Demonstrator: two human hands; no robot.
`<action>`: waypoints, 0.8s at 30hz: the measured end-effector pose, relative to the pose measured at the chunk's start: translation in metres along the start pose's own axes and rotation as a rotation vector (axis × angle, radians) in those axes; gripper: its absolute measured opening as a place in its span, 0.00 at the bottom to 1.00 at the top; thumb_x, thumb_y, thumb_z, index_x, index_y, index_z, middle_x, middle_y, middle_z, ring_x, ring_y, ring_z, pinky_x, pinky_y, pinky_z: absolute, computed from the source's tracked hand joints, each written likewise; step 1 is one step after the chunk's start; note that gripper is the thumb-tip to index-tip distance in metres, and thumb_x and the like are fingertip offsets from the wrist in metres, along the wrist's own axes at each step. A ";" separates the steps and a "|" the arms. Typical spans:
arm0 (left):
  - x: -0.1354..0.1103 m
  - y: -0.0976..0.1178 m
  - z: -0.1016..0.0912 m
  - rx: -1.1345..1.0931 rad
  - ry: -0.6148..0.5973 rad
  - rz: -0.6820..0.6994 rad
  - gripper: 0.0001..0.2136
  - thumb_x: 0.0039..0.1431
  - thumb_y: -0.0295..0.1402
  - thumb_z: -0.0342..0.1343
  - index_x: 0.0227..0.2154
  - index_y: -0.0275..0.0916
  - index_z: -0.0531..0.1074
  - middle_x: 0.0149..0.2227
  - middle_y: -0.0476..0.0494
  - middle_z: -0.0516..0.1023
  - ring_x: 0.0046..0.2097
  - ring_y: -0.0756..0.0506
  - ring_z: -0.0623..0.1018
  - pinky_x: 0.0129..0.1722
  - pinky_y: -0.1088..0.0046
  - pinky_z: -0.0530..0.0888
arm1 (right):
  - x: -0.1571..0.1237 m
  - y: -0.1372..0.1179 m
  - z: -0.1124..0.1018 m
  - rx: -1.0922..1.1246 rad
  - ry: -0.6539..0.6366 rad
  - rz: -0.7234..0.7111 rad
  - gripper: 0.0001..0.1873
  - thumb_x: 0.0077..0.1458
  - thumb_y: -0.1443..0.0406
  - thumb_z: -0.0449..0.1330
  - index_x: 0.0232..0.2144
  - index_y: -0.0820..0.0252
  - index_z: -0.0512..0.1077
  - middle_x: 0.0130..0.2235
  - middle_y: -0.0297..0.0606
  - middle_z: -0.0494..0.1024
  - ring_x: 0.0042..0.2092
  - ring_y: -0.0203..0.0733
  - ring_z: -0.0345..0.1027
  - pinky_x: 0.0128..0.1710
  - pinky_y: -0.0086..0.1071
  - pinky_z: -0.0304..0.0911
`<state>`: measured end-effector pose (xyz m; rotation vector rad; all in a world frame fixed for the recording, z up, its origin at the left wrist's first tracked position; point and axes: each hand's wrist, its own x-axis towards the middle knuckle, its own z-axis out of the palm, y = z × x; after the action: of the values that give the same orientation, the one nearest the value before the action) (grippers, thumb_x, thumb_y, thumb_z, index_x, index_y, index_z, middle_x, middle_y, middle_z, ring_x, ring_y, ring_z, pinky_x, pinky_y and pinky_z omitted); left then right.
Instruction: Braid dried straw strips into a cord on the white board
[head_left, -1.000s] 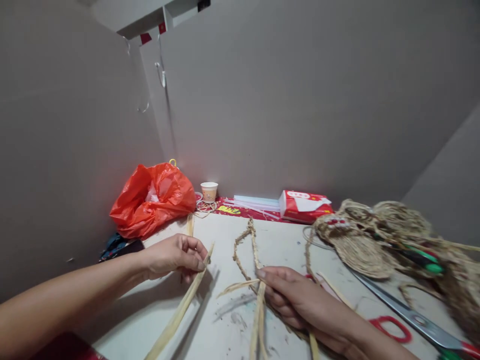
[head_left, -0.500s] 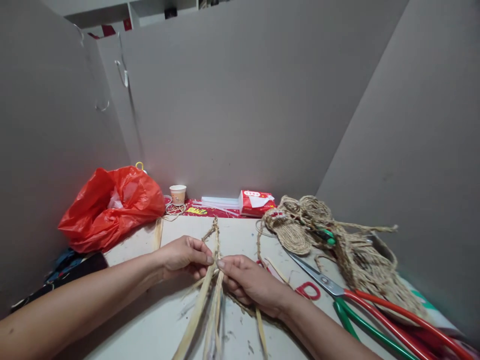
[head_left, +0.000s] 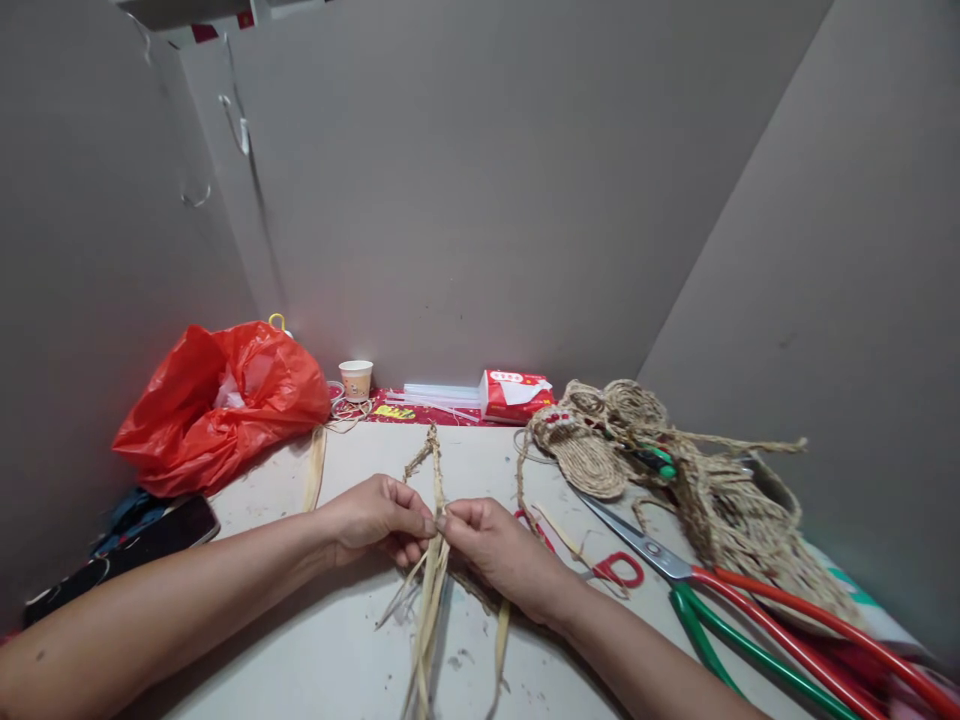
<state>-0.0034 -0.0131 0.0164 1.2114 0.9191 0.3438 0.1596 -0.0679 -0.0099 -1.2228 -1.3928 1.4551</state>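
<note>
Pale, flat straw strips (head_left: 427, 640) fan out toward me from a braided straw cord (head_left: 438, 470) whose far end loops back on the white tabletop. My left hand (head_left: 382, 522) pinches the strips between thumb and forefinger where the braid ends. Right beside it, thumb nearly touching thumb, my right hand (head_left: 495, 555) pinches the same bundle from the other side. The exact crossing of the strips is hidden by my fingertips. A loose strip (head_left: 501, 650) hangs down below my right hand.
Large shears (head_left: 660, 555) with red and green handles lie at right, beside red-handled scissors (head_left: 619, 570) and coiled braided straw pieces (head_left: 600, 460). A red plastic bag (head_left: 225, 410) and a phone (head_left: 187, 520) sit left. Behind are a paper cup (head_left: 356, 380) and a tissue pack (head_left: 516, 396).
The strips, spread wide before, now hang closer together below my hands. My fingertips have come together on the bundle. The view has tilted slightly down.
</note>
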 end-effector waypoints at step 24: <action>-0.148 0.079 -0.052 -0.161 0.564 0.431 0.08 0.48 0.34 0.58 0.28 0.40 0.64 0.18 0.58 0.48 0.19 0.59 0.45 0.17 0.84 0.44 | 0.001 -0.001 0.003 -0.065 0.067 0.028 0.15 0.47 0.64 0.54 0.15 0.57 0.54 0.13 0.22 0.51 0.16 0.27 0.40 0.15 0.26 0.35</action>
<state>-0.1145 -0.0508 0.1465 1.1761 1.0746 1.1260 0.1562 -0.0678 -0.0089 -1.3250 -1.3921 1.3850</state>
